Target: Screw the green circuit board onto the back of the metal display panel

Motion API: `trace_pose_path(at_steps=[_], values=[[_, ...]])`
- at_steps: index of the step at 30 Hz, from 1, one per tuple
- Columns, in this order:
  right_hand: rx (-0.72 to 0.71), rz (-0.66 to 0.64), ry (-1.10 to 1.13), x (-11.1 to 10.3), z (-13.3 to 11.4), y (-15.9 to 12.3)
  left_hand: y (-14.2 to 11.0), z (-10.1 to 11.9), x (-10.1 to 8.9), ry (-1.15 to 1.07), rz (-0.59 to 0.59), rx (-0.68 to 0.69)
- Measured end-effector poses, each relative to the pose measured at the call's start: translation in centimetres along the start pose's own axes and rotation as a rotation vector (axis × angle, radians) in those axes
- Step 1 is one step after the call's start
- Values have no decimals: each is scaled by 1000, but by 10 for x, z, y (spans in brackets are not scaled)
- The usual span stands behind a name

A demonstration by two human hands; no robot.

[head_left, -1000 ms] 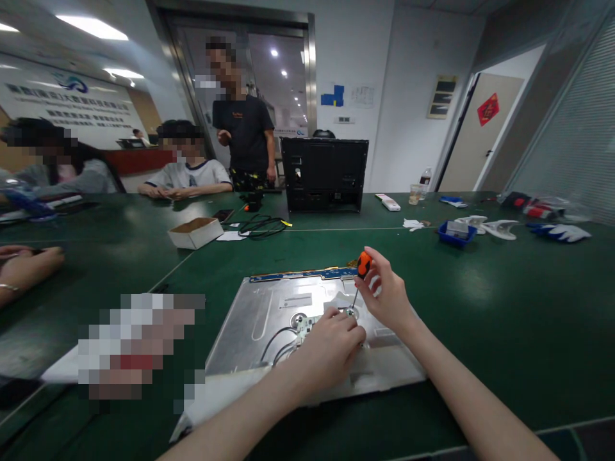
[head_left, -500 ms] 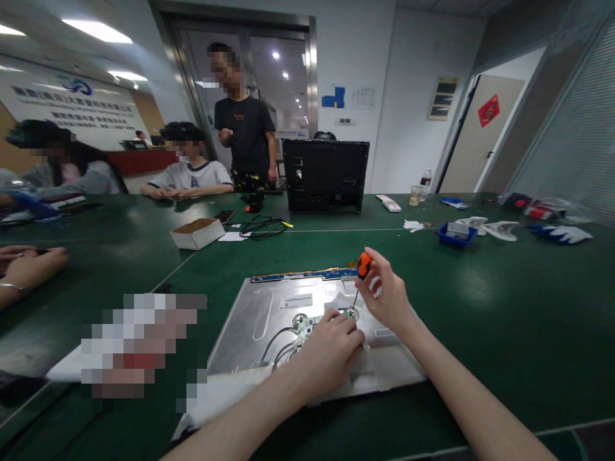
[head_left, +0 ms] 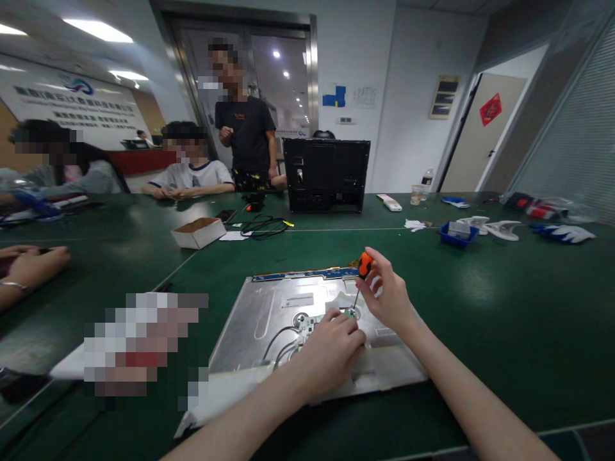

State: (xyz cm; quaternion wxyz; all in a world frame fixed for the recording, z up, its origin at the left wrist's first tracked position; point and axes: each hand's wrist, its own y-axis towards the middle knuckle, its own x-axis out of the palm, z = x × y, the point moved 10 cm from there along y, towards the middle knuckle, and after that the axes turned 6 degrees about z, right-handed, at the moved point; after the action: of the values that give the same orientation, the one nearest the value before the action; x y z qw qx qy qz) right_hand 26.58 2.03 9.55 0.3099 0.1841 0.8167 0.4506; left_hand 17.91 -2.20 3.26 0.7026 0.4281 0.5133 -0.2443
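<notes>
A silver metal display panel (head_left: 240, 333) lies flat on the green table, with a blue circuit strip (head_left: 307, 274) along its far edge. On its middle sits a small pale circuit board (head_left: 303, 328) with black cables. My right hand (head_left: 387, 291) is closed on the orange-and-black handle of a screwdriver (head_left: 365, 264); its shaft slants down to the board's right end, near a round metal mount. My left hand (head_left: 334, 349) rests over the board with bent fingers. Whatever lies under those fingertips is hidden by the hand.
Beyond the panel stand a black monitor housing (head_left: 327, 176), a white open box (head_left: 198, 233) and a coiled black cable (head_left: 264, 227). A blue tray (head_left: 458, 235) and gloves (head_left: 562, 233) lie to the right. Another person's hands (head_left: 38, 269) are at the left edge; other people are behind the table.
Both hands and the screwdriver hold nearly the same place on the panel. The whole view has shifted very slightly. A further person's arm now shows beside the monitor housing.
</notes>
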Motion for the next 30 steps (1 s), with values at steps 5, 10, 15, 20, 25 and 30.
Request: trace_pose_path(at_steps=[5, 10, 15, 20, 25, 30], values=[[8, -7, 6, 1, 0, 0, 0, 0, 1, 1, -5, -1], [5, -3, 7, 1, -1, 0, 1, 1, 2, 8, -13, 5], [1, -3, 9, 0, -1, 0, 0, 1, 1, -10, -9, 2], [4, 0, 9, -1, -1, 1, 0, 0, 1, -10, -6, -10], [-11, 3, 8, -2, -3, 1, 0, -1, 2, -6, -10, -16], [3, 1, 9, -2, -1, 1, 1, -1, 3, -4, -5, 4]])
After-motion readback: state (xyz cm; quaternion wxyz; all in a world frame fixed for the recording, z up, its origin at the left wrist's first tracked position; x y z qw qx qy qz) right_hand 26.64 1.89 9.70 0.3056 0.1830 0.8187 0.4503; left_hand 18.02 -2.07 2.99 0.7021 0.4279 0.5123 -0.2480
